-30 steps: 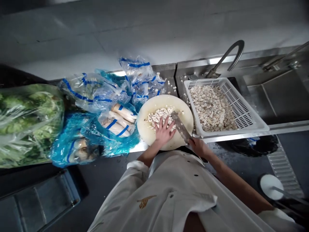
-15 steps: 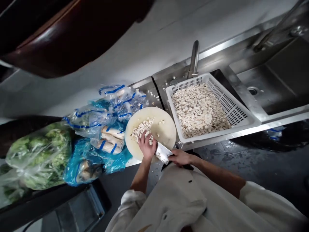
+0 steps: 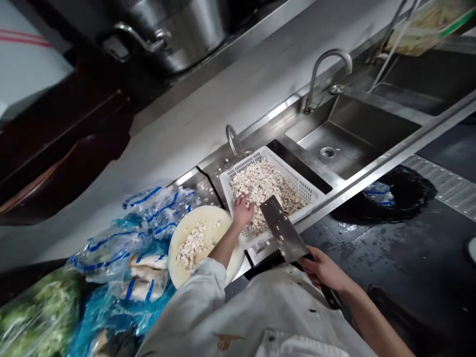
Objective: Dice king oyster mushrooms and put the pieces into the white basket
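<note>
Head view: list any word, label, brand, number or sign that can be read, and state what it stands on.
No text is legible.
White jacket: gold-brown emblem, too blurred to read.
Blue plastic bag: faint pale marks, possibly print, unreadable.
Clear mushroom bag: blue stripes, no lettering discernible.

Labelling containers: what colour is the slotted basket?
The slotted basket is white; head view shows it best.
</note>
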Tool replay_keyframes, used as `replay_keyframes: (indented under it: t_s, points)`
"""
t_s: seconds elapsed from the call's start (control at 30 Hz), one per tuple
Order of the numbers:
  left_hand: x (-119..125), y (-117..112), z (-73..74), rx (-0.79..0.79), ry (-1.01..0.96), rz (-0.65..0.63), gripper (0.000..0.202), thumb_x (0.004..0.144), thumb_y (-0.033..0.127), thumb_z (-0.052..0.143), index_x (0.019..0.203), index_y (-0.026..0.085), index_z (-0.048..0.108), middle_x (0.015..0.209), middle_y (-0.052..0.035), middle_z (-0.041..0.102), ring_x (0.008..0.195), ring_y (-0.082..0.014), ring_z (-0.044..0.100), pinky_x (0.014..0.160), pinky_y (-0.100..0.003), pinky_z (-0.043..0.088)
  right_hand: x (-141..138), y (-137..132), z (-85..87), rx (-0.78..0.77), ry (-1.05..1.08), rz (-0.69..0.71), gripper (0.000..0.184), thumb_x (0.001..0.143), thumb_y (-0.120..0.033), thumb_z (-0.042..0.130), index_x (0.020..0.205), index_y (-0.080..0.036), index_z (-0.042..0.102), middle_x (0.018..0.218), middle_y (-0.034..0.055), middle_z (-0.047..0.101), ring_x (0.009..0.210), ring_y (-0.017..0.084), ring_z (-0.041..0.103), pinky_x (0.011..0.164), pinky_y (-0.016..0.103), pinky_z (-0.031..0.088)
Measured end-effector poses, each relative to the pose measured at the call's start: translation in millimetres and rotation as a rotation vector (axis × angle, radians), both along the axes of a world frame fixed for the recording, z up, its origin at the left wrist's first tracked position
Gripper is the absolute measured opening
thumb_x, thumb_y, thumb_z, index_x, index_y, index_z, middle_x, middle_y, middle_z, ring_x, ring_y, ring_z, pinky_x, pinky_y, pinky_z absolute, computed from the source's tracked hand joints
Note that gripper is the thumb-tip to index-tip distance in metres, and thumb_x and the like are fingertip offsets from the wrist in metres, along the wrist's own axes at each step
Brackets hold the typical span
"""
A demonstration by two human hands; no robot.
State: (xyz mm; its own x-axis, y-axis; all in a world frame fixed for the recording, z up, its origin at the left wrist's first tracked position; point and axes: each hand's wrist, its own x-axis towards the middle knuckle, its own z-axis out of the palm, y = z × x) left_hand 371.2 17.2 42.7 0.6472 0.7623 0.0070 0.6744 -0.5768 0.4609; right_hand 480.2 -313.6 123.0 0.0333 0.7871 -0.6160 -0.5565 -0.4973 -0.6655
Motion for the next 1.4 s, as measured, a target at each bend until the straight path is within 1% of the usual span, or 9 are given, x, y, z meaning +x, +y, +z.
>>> replay_keyframes:
  t_s: [0.23, 0.37, 0.57, 0.77, 0.93, 1.07, 1.2, 1.3, 1.4]
  points:
    - [75, 20, -26.0, -0.085, 0.258, -0.129, 0.067, 0.101, 0.068, 0.056, 0.154, 0.029, 0.055, 0.167, -0.0089, 0.044, 0.15, -0.0348, 0.047, 0.126, -0.049, 0.038, 10, -74, -15.0, -0.072, 0.011, -0.352, 0.061, 0.081, -0.07, 0.08, 0.084, -0.027, 0.037, 0.059, -0.0139, 0.031, 0.041, 0.005, 0.028, 0.037, 0.021, 0.031]
    - [106, -14, -32.9, -0.076, 0.306, -0.411, 0.069, 0.098, 0.071, 0.057, 0.157, 0.035, 0.052, 0.17, -0.0047, 0.041, 0.151, -0.0402, 0.044, 0.128, -0.061, 0.033, 19, -64, -10.4, -0.073, 0.01, -0.437, 0.061, 0.081, -0.066, 0.082, 0.082, -0.027, 0.036, 0.058, -0.0132, 0.032, 0.042, 0.006, 0.032, 0.039, 0.02, 0.03]
    - [87, -60, -28.1, -0.087, 0.034, -0.83, 0.045, 0.108, 0.043, 0.05, 0.149, 0.027, 0.061, 0.16, -0.0068, 0.055, 0.146, -0.0255, 0.054, 0.131, -0.049, 0.036, 42, -38, 0.2, -0.028, -0.039, -0.404, 0.059, 0.078, -0.062, 0.086, 0.081, -0.027, 0.039, 0.057, -0.0132, 0.033, 0.04, 0.006, 0.032, 0.038, 0.021, 0.033]
    - [8, -30, 24.9, -0.197, -0.236, -0.511, 0.038, 0.112, 0.03, 0.039, 0.133, 0.028, 0.071, 0.145, -0.0043, 0.068, 0.138, -0.02, 0.062, 0.12, -0.041, 0.052, 42, 0, -1.3, 0.008, -0.067, -0.311, 0.056, 0.079, -0.059, 0.085, 0.078, -0.026, 0.04, 0.058, -0.0121, 0.034, 0.041, 0.007, 0.035, 0.039, 0.023, 0.036]
    - [-135, -20, 51.1, 0.006, -0.322, -0.056, 0.029, 0.109, 0.039, 0.051, 0.124, 0.025, 0.072, 0.127, -0.0067, 0.075, 0.135, -0.0233, 0.063, 0.12, -0.048, 0.051, 6, 70, -6.8, 0.061, -0.061, -0.018, 0.05, 0.081, -0.055, 0.081, 0.074, -0.026, 0.04, 0.056, -0.0107, 0.037, 0.041, 0.008, 0.036, 0.039, 0.024, 0.036]
    - [-241, -80, 31.7, 0.177, -0.055, 0.064, 0.052, 0.097, 0.056, 0.068, 0.139, 0.025, 0.066, 0.147, -0.0094, 0.064, 0.156, -0.0332, 0.041, 0.132, -0.06, 0.031, -48, 122, -11.6, 0.125, -0.167, 0.188, 0.04, 0.087, -0.048, 0.068, 0.074, -0.027, 0.038, 0.053, -0.01, 0.038, 0.041, 0.01, 0.038, 0.042, 0.025, 0.037]
    - [-289, -139, -6.0, 0.21, 0.202, 0.07, 0.084, 0.086, 0.075, 0.073, 0.157, 0.035, 0.052, 0.169, -0.0067, 0.043, 0.164, -0.0406, 0.02, 0.134, -0.07, 0.008, -100, 160, -23.0, 0.105, -0.563, 0.324, 0.022, 0.092, -0.04, 0.055, 0.078, -0.026, 0.046, 0.056, -0.0051, 0.051, 0.048, 0.014, 0.05, 0.05, 0.026, 0.038]
    - [-304, -139, -23.7, 0.198, 0.225, 0.244, 0.103, 0.079, 0.084, 0.073, 0.164, 0.034, 0.043, 0.174, -0.0094, 0.033, 0.165, -0.0451, 0.015, 0.132, -0.073, 0.005, -130, 181, -32.4, 0.035, -1.041, 0.482, 0.017, 0.098, -0.033, 0.049, 0.09, -0.021, 0.058, 0.076, 0.0085, 0.07, 0.071, 0.02, 0.067, 0.063, 0.028, 0.042]
    - [-322, -107, -24.5, 0.14, 0.189, 0.413, 0.109, 0.076, 0.085, 0.074, 0.166, 0.034, 0.04, 0.175, -0.0114, 0.029, 0.165, -0.0471, 0.009, 0.131, -0.075, 0.006, -158, 200, -36.9, -0.026, -1.351, 0.645, 0.024, 0.104, -0.029, 0.046, 0.107, -0.014, 0.063, 0.094, 0.02, 0.076, 0.088, 0.028, 0.073, 0.071, 0.031, 0.045]
